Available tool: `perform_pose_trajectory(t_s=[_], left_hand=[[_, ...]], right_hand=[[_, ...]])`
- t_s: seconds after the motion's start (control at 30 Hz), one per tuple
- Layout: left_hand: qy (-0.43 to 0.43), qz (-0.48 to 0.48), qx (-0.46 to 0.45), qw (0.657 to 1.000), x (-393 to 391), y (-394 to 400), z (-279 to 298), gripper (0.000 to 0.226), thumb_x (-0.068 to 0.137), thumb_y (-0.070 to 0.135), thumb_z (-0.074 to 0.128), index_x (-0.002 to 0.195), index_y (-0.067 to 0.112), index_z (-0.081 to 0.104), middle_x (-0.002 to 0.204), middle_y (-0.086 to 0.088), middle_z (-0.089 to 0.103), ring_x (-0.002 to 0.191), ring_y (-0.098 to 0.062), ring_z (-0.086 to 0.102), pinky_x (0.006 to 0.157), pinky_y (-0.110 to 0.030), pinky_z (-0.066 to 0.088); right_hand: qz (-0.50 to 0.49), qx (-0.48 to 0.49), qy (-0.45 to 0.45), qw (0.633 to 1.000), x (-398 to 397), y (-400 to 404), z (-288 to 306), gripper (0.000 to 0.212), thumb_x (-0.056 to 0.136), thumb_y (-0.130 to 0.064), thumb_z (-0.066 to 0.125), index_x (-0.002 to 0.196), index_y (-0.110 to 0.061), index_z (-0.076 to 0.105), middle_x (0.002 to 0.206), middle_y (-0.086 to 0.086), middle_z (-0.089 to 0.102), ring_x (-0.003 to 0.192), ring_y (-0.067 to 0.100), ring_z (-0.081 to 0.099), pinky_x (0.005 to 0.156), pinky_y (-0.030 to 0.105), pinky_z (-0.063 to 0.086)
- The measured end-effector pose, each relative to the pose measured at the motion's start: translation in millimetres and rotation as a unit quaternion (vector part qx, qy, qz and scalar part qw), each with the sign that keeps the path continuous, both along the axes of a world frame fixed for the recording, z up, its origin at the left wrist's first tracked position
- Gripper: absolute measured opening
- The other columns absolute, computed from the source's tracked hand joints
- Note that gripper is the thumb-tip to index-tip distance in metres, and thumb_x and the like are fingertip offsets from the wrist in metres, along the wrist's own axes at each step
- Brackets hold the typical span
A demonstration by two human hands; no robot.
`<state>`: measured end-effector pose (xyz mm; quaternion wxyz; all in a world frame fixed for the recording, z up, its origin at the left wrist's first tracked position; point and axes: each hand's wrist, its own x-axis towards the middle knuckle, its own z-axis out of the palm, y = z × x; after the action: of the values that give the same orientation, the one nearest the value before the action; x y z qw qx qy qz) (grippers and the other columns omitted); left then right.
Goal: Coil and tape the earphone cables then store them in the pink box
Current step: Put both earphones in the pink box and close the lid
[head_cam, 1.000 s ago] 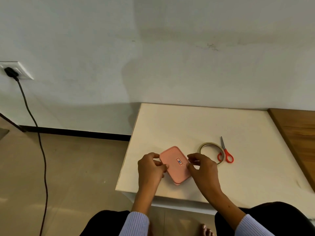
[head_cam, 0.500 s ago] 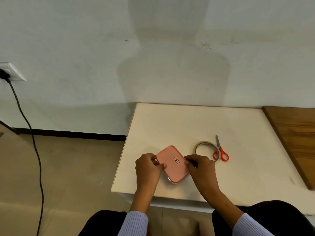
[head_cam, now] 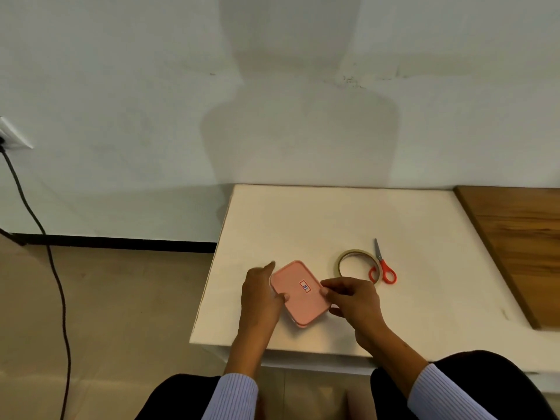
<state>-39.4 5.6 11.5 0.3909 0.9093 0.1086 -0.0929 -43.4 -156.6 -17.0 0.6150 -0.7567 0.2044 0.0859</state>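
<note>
Fingers of both hands grip pink box (head_cam: pixel 298 292) (lid closed); tape roll (head_cam: pixel 357 265), scissors (head_cam: pixel 382 265) beside.

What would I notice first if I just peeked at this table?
Probably the flat pink plastic box with a small label, near the front left corner of the white table, held between the left hand and right hand. Just right of it lie a thin ring of clear tape and small orange-handled scissors, side by side.
</note>
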Motion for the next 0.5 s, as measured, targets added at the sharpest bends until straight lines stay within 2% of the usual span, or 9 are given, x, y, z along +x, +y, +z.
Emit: perform_pose_trajectory(t_s=[0.03, 0.1, 0.2, 0.3, 0.4, 0.5], left_hand=[[-0.003, -0.031, 0.022, 0.999, 1, -2, 1, 0.063, 0.084, 0.01, 0.067, 0.141, 0.014, 0.04, 0.143, -0.01, 0.043, 0.129, -0.024, 0.044, 0.103, -0.029, 0.039], [0.001, -0.058, 0.04, 0.998, 1, -4, 2, 0.058, 0.087, 0.013, 0.065, 0.14, 0.014, 0.042, 0.141, -0.009, 0.045, 0.127, -0.023, 0.046, 0.103, -0.026, 0.037], [0.003, 0.005, 0.027, 1.0, -3, -3, 3, 0.059, 0.077, 0.02, 0.076, 0.131, 0.009, 0.053, 0.133, -0.012, 0.055, 0.118, -0.027, 0.054, 0.1, -0.03, 0.042], [-0.006, 0.05, 0.011, 0.999, -5, -1, 3, 0.054, 0.074, 0.021, 0.079, 0.123, 0.007, 0.06, 0.125, -0.011, 0.062, 0.111, -0.027, 0.06, 0.096, -0.031, 0.045], [-0.027, 0.088, -0.023, 0.996, -4, 1, 1, 0.032, 0.082, 0.014, 0.071, 0.112, 0.004, 0.066, 0.116, -0.013, 0.067, 0.104, -0.026, 0.063, 0.092, -0.029, 0.047], [-0.037, 0.116, -0.054, 0.991, -4, 5, 0, 0.024, 0.083, 0.007, 0.069, 0.106, 0.005, 0.07, 0.109, -0.014, 0.069, 0.096, -0.023, 0.064, 0.083, -0.021, 0.046]], right_hand=[[-0.01, -0.002, -0.008, 1.0, 1, 0, 0, 0.014, 0.083, -0.006, 0.068, 0.096, -0.008, 0.07, 0.093, 0.007, 0.07, 0.088, 0.019, 0.066, 0.065, 0.023, 0.056], [-0.028, -0.029, -0.04, 0.998, 6, 1, 1, 0.011, 0.081, -0.007, 0.07, 0.091, -0.011, 0.069, 0.089, 0.006, 0.07, 0.083, 0.017, 0.067, 0.066, 0.023, 0.056], [-0.035, -0.032, -0.055, 0.997, 14, 3, 1, 0.016, 0.08, -0.013, 0.072, 0.095, -0.009, 0.07, 0.089, 0.005, 0.07, 0.085, 0.017, 0.066, 0.078, 0.03, 0.056], [-0.01, 0.017, 0.014, 1.0, 10, 2, -2, 0.023, 0.082, -0.019, 0.07, 0.101, -0.007, 0.065, 0.094, 0.008, 0.068, 0.089, 0.021, 0.065, 0.073, 0.03, 0.057], [-0.017, 0.09, 0.079, 0.993, 5, -2, 2, 0.018, 0.081, -0.014, 0.07, 0.095, -0.008, 0.061, 0.096, 0.012, 0.066, 0.089, 0.025, 0.066, 0.068, 0.031, 0.057], [-0.035, 0.133, 0.109, 0.985, 7, -7, 7, 0.018, 0.077, -0.01, 0.074, 0.09, -0.008, 0.062, 0.093, 0.013, 0.067, 0.086, 0.026, 0.067, 0.066, 0.032, 0.057]])
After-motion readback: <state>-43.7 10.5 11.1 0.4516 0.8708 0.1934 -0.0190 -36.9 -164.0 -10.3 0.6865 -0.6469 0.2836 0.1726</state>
